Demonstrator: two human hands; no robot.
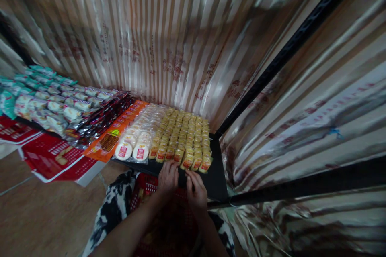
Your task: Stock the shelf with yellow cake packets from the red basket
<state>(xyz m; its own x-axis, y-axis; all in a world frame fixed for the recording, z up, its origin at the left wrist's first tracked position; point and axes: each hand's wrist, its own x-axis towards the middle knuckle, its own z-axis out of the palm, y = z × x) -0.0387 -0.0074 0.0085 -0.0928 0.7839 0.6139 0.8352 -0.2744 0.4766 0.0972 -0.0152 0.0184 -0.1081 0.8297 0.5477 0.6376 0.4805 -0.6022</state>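
1. The curtain (pixel 181 40) behind and to the right is striped cloth with a satin sheen, cream and brown, catching the light in bright streaks.
2. The yellow snack packets (pixel 189 136) are wrapped in glossy clear plastic film.
3. The round white cakes (pixel 132 148) sit in shiny transparent wrappers with red labels.
4. The desk (pixel 215 172) top is dark and matt.
5. The red basket (pixel 147 186) looks like moulded plastic mesh.
6. The red boxes (pixel 51 158) appear to be printed cardboard, smooth and slightly glossy.
7. The floor (pixel 45 217) is smooth brown tile with a dull shine.
8. The black frame bar (pixel 289 52) looks like painted metal.
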